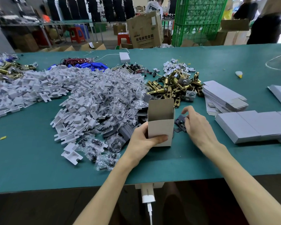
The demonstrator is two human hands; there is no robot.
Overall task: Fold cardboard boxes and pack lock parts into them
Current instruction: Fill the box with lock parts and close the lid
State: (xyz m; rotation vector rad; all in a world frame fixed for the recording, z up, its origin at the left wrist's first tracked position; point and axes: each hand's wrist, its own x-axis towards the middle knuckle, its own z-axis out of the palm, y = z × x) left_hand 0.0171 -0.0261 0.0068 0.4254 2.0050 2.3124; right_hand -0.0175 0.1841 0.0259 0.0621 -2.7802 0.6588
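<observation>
A small grey cardboard box stands upright on the green table with its top flap raised and its mouth open. My left hand grips it at its lower left side, thumb across the front. Just right of the box lie dark metal lock plates. My right hand is curled over them, fingertips pinching the top plate. Behind the box is a heap of brass latch bolts. Bagged screw packs and white plastic inserts pile up to the left.
Flat unfolded box blanks are stacked at right, with finished closed boxes in front of them. Blue batteries and wired parts lie farther back. People, cartons and a green crate stand beyond the table's far edge.
</observation>
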